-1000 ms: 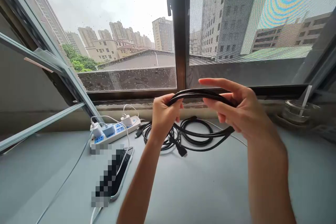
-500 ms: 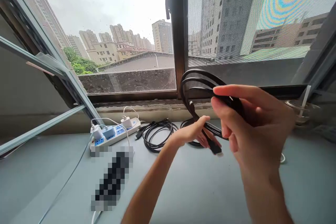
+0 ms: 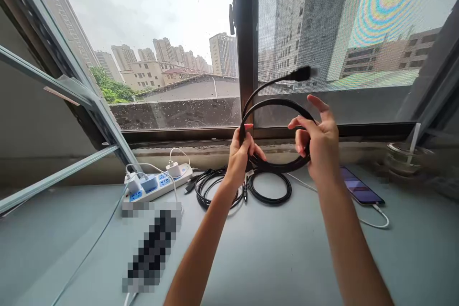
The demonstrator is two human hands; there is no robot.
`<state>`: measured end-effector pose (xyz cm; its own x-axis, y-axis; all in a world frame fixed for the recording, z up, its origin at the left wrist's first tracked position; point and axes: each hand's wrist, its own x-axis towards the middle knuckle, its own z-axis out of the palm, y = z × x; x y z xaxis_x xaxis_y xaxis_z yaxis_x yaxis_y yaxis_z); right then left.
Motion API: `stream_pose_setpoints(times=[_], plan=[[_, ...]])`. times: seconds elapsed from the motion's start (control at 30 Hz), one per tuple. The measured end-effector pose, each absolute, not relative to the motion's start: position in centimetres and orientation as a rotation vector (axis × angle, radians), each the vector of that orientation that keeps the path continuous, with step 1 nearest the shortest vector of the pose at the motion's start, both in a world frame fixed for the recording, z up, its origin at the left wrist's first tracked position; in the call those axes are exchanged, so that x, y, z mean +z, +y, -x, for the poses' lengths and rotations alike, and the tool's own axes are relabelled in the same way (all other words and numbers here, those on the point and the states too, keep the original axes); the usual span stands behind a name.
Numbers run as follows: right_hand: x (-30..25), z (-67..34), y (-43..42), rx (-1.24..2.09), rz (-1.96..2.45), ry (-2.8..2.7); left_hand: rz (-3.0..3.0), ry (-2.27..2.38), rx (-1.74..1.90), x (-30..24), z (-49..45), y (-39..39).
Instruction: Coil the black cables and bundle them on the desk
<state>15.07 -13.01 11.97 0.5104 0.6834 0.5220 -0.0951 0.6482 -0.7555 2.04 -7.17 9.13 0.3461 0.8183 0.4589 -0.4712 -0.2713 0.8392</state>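
A black cable (image 3: 278,102) is wound into a coil held upright above the table. My left hand (image 3: 237,155) pinches the left side of the coil between thumb and fingers. On the coil's right side is my right hand (image 3: 321,141), its lower fingers curled round the cable and its index finger raised. One cable end sticks out over the top with a black plug (image 3: 301,73), its tip blurred by motion. Below the hands, two more coils of black cable lie on the table: a left coil (image 3: 201,197) partly behind my left wrist, and a smaller right coil (image 3: 270,202).
A power strip (image 3: 150,192) with white chargers stands at left, near a pixelated dark object (image 3: 152,248). To the right lie a phone (image 3: 360,186) on a white cable and a cup with a straw (image 3: 405,158). The window (image 3: 247,57) rises behind the table (image 3: 279,263).
My right hand has moved back from the camera toward the window. My left hand has risen and now grips the coil's left side. The plug end has swung from below to above the coil.
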Motion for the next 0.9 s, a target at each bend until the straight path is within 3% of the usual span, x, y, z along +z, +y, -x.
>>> stream_pose_setpoints(times=[0.5, 0.67, 0.9], plan=[[10.6, -15.1, -11.1, 0.292, 0.831, -0.776, -1.671, 0.527, 1.646, 11.1, -0.4, -8.1], [9.7, -16.0, -9.8, -0.016, 0.955, -1.006, -1.786, 0.513, 1.749, 11.4, 0.5, -7.7], [10.5, -15.0, -11.0, -0.123, 1.021, -1.109, -1.658, 0.536, 1.709, 11.3, 0.0, -7.8]])
